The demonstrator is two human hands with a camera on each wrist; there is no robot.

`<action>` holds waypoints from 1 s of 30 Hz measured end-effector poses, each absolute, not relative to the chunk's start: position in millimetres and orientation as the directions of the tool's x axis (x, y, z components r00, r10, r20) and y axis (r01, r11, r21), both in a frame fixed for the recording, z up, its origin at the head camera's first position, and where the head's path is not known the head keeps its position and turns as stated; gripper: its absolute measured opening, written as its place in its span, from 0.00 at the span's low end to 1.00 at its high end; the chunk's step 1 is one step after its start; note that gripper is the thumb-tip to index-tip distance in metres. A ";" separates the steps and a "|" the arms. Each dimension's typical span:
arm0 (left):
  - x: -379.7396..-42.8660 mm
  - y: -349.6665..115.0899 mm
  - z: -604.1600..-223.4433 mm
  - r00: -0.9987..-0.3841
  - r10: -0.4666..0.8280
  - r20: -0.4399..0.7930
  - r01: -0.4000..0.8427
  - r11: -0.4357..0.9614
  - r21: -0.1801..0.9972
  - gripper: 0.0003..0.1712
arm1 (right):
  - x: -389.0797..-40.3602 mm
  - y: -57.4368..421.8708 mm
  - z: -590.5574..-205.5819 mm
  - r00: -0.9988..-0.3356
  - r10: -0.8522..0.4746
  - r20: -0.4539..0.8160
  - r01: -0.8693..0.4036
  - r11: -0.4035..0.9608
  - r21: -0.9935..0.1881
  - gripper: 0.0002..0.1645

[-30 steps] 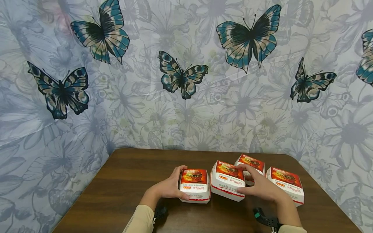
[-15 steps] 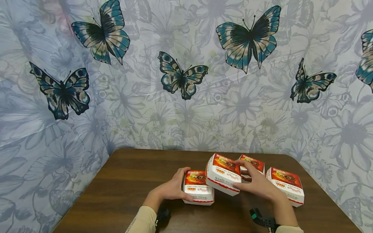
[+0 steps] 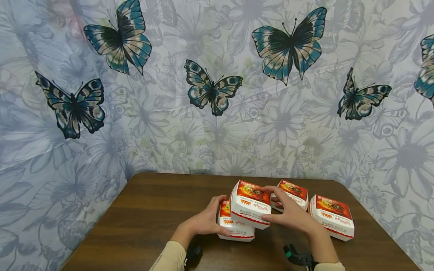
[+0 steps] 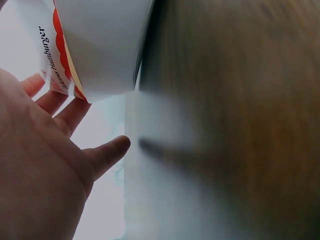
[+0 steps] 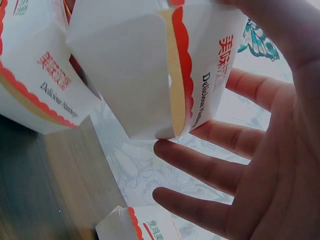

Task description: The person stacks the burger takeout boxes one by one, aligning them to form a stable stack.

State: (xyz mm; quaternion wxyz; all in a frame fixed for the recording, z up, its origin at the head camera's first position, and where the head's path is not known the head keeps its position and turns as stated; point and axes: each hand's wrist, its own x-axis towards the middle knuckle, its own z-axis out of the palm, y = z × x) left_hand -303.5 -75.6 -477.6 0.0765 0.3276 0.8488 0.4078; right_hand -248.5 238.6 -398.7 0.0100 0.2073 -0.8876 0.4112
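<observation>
My left hand [image 3: 202, 223] grips a white hamburger box [image 3: 237, 234] by its left side, thumb at the front and fingers at the back. It sits on the table. My right hand [image 3: 291, 213] holds a second hamburger box [image 3: 249, 205] from its right side, raised and tilted, overlapping the first box's upper part. Whether the two touch is unclear. In the left wrist view, fingertips touch the gripped box [image 4: 105, 45] and the little finger sticks out. The right wrist view shows the raised box [image 5: 130, 65] beside the other box [image 5: 45, 70].
Two more hamburger boxes stand on the right of the brown table [image 3: 152, 203]: one box [image 3: 294, 191] behind my right hand, another box [image 3: 331, 216] to its right. A butterfly-patterned cloth [image 3: 217, 143] hangs behind the table.
The right hand has lifted its hamburger box and carried it left over the other box. The left hand has slid its box a little to the right.
</observation>
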 end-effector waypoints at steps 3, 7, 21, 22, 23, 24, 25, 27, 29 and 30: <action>-302.4 -74.1 -477.6 -0.774 0.618 0.141 0.499 0.457 0.736 0.68 | -247.7 236.2 -397.4 -0.912 -0.361 0.195 -0.382 0.575 -0.724 0.44; -301.9 -72.8 -478.1 -0.775 0.615 0.144 0.500 0.457 0.735 0.69 | -247.4 233.6 -397.3 -0.911 -0.352 0.214 -0.391 0.575 -0.718 0.44; -305.4 -70.3 -477.2 -0.763 0.624 0.167 0.478 0.371 0.796 0.76 | -250.2 219.6 -403.0 -0.873 -0.422 0.244 -0.466 0.573 -0.674 0.44; -305.7 -70.3 -477.1 -0.762 0.625 0.169 0.479 0.369 0.797 0.76 | -250.4 219.4 -403.3 -0.868 -0.426 0.255 -0.477 0.573 -0.666 0.44; -305.8 -70.3 -477.0 -0.761 0.627 0.167 0.477 0.366 0.799 0.76 | -250.7 219.2 -403.5 -0.864 -0.429 0.264 -0.487 0.573 -0.659 0.44; -305.8 -70.4 -477.1 -0.760 0.629 0.166 0.477 0.365 0.799 0.76 | -250.9 219.0 -403.8 -0.857 -0.436 0.275 -0.501 0.575 -0.647 0.43; -305.6 -70.5 -477.1 -0.759 0.629 0.165 0.477 0.366 0.799 0.75 | -250.9 218.7 -404.0 -0.853 -0.440 0.281 -0.509 0.582 -0.635 0.43; -304.9 -70.6 -477.2 -0.760 0.629 0.164 0.478 0.370 0.797 0.74 | -250.9 217.7 -404.5 -0.848 -0.447 0.286 -0.519 0.592 -0.617 0.43; -304.1 -70.7 -477.4 -0.757 0.631 0.169 0.487 0.374 0.789 0.74 | -250.9 215.7 -405.0 -0.846 -0.454 0.281 -0.522 0.593 -0.613 0.43; -303.9 -70.6 -477.5 -0.755 0.633 0.174 0.495 0.375 0.784 0.75 | -250.8 214.5 -405.2 -0.844 -0.459 0.278 -0.524 0.592 -0.613 0.44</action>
